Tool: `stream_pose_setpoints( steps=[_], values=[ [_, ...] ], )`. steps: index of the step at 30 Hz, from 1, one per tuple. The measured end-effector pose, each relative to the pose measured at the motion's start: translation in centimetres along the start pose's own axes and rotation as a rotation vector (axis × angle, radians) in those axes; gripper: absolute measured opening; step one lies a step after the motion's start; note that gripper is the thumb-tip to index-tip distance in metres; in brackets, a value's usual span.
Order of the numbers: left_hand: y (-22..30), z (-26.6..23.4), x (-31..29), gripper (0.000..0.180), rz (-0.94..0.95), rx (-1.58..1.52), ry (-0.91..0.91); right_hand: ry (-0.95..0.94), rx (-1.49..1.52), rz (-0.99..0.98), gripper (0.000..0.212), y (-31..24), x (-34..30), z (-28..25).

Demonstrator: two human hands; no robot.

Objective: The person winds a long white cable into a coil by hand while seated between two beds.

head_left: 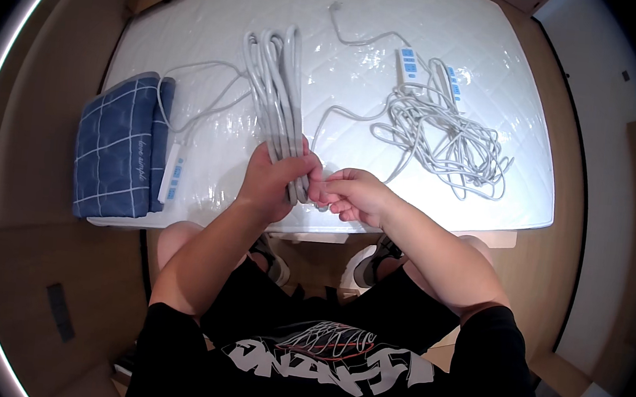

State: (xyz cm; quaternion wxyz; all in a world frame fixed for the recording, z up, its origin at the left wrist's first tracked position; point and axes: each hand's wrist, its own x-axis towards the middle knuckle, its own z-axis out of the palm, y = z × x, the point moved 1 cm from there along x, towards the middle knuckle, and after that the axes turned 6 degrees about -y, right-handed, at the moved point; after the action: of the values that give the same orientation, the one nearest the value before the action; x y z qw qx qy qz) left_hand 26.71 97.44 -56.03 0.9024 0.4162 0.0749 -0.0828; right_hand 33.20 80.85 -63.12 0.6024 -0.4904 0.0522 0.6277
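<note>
A long, folded bundle of grey power cord points away from me over the bed. My left hand is wrapped round its near end, thumb across the strands. Close against it, the fingers of my right hand are pinched together on a bit of grey cord, mostly hidden by the fingers. From the bundle a thin strand curves left towards a white power strip with blue labels. On the right lies a loose tangle of grey cord, with one strand running towards my hands.
A white quilted mattress under shiny clear plastic carries everything. Next to the left strip sits a folded blue checked quilt. Two more white power strips lie behind the tangle. A plug rests at the far side.
</note>
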Motion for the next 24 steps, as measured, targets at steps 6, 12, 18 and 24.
stream_pose_setpoints(
  steps=[6,12,18,24],
  values=[
    [-1.9,-0.5,0.1,0.021,-0.07,0.077,0.076,0.298,0.025,-0.467,0.04,-0.7,0.1,-0.9],
    [-2.8,-0.6,0.2,0.042,-0.241,-0.034,0.14,0.149,-0.076,-0.928,0.033,-2.5,-0.9,-0.7],
    [-3.4,-0.2,0.3,0.046,-0.333,-0.042,0.01,0.087,-0.231,-0.87,0.029,-2.1,-1.2,0.1],
    [-4.6,-0.8,0.4,0.032,-0.296,-0.006,-0.134,-0.058,-0.03,-0.763,0.018,-2.3,-1.8,0.0]
  ],
)
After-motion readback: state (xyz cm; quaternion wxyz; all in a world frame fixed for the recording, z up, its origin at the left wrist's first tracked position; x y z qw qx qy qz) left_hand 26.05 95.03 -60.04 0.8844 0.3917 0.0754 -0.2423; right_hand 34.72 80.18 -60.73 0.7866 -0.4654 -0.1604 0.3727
